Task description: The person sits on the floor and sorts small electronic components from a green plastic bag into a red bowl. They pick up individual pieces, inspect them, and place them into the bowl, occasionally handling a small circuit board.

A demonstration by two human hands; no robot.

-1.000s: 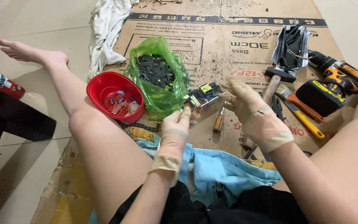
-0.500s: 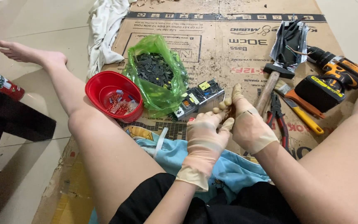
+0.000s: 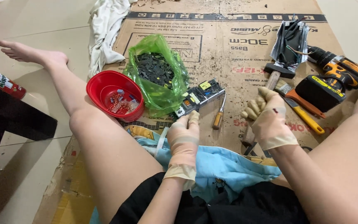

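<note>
1. The left hand [image 3: 184,139], in a thin tan rubber glove, reaches down to the near end of a small rectangular circuit board with yellow and black parts [image 3: 199,96] lying on the flattened brown cardboard sheet [image 3: 237,58] on the floor. Its fingers are curled against the board's corner, but whether they pinch it or only press it I cannot tell.
2. The right hand [image 3: 267,120], gloved the same way, is closed in a fist round the pale wooden handle of a hammer with a dark steel head [image 3: 279,70] — the grip sits low on the handle, the head well ahead of the knuckles.
3. The board looks light, stiff and brittle, with raised parts that could snap; its bare edges seem the safest hold. The hammer is head-heavy, and smooth wood under rubber may slip.
4. Just beside the board lie a wooden-handled screwdriver [image 3: 218,116], a crinkled green plastic bag of dark chips [image 3: 158,74] and a glossy red plastic bowl holding copper bits [image 3: 112,95].
5. A black-and-orange cordless drill [image 3: 332,79] rests to the right — apart from both hands.
</note>
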